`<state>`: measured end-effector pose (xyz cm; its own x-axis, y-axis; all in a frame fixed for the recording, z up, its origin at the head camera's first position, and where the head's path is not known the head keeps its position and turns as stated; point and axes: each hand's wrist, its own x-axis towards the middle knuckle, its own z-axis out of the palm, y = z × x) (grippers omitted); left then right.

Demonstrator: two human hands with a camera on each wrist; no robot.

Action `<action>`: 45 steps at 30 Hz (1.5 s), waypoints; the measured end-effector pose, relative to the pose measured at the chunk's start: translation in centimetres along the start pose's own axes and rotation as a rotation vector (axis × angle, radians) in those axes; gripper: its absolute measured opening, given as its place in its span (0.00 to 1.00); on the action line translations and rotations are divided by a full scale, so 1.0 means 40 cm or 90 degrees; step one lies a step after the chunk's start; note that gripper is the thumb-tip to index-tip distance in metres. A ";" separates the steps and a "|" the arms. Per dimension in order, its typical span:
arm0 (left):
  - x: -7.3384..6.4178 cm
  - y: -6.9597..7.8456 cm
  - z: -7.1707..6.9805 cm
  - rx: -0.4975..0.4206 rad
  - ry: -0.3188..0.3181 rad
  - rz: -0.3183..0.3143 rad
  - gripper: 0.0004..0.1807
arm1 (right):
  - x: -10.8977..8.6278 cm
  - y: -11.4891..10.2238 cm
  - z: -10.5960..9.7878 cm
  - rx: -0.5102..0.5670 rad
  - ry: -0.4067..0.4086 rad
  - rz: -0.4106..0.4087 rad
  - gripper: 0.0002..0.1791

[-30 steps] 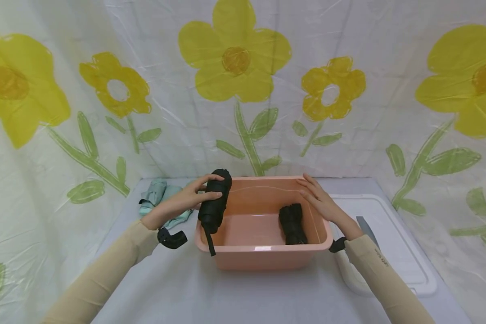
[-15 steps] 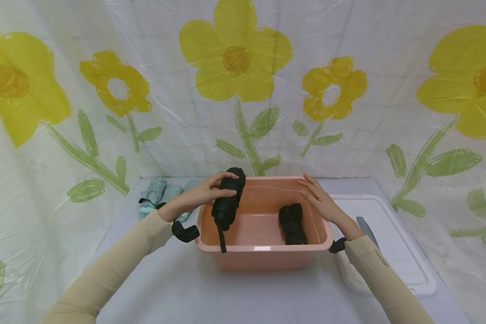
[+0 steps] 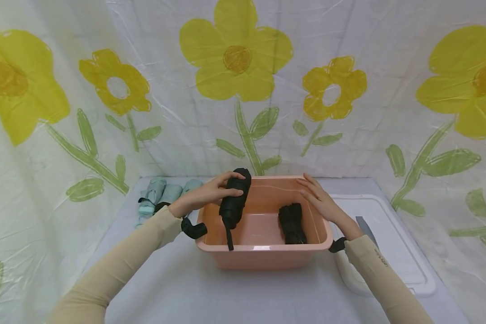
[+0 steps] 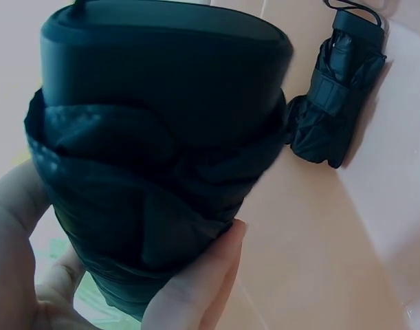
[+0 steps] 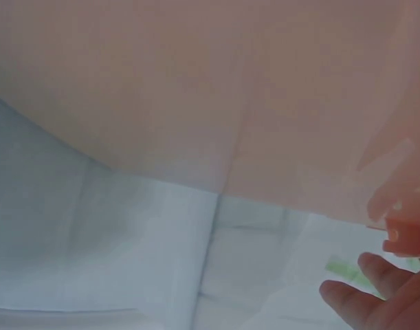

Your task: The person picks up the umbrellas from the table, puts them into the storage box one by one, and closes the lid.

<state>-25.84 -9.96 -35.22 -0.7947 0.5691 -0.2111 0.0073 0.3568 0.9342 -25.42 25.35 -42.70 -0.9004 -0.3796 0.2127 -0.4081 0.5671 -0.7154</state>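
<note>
A folded black umbrella [image 3: 235, 202] is gripped by my left hand [image 3: 214, 191], thumb on one side and fingers on the other. It is tilted over the left part of a pink plastic tub [image 3: 263, 260], its wrist strap hanging down. In the left wrist view the flat handle end of this umbrella [image 4: 161, 69] fills the near space. A second folded black umbrella [image 3: 292, 223] lies inside the tub at the right. My right hand [image 3: 320, 202] rests on the tub's right rim with its fingers extended; the right wrist view shows fingertips [image 5: 347, 299] outside the wall.
Several folded pale teal umbrellas [image 3: 155, 191] lie left of the tub, partly hidden by the left arm. A white lid [image 3: 397, 252] with a grey piece [image 3: 366, 229] on it lies at the right. A flower-printed curtain [image 3: 170, 135] stands behind the table.
My left hand has carried the black umbrella to the right, from the tub's left rim to over its inside. The right hand has stayed on the rim.
</note>
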 end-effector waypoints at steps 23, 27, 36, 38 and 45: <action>0.077 -0.033 0.086 -0.012 -0.049 -0.030 0.27 | -0.006 -0.049 -0.011 0.012 -0.008 0.012 0.25; 0.093 -0.049 0.101 -0.024 -0.061 -0.036 0.27 | -0.008 -0.045 -0.008 0.020 -0.010 0.009 0.25; 0.113 -0.046 0.129 -0.004 -0.061 -0.038 0.28 | -0.006 -0.037 -0.004 0.014 -0.001 0.015 0.25; 0.119 -0.046 0.133 0.002 -0.065 -0.043 0.28 | -0.011 -0.065 -0.009 0.019 -0.006 0.017 0.25; 0.143 -0.054 0.157 0.022 -0.079 -0.057 0.27 | -0.012 -0.070 -0.010 0.017 -0.012 0.022 0.25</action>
<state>-26.59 -2.84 -40.25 -0.7123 0.6197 -0.3296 -0.0381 0.4348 0.8997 -23.91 24.25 -40.53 -0.9107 -0.3737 0.1757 -0.3726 0.5601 -0.7399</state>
